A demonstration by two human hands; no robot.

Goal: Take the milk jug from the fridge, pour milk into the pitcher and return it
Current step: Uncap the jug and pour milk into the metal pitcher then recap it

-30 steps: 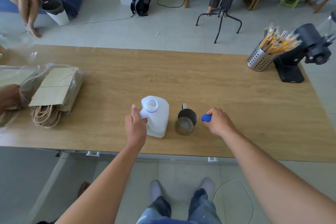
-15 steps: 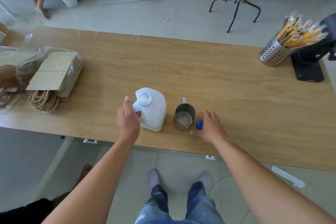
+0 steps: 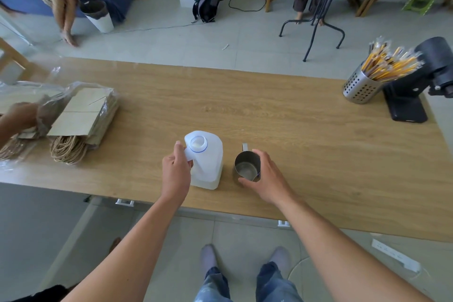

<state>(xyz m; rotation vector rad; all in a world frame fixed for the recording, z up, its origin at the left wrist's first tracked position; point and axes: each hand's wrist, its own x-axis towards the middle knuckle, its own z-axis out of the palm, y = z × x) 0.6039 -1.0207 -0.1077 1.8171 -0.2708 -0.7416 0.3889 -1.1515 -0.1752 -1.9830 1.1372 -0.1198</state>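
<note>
The right hand [image 3: 266, 176] has let go of the blue cap and now wraps the steel pitcher [image 3: 247, 167]; the left hand [image 3: 177, 171] grips the uncapped milk jug [image 3: 208, 162] standing alongside, so pouring looks imminent.

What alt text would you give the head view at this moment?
A person's left hand holds the handle of an uncapped milk jug standing on a wooden table, while the right hand wraps a steel pitcher beside it. Paper bags lie far left.
</note>
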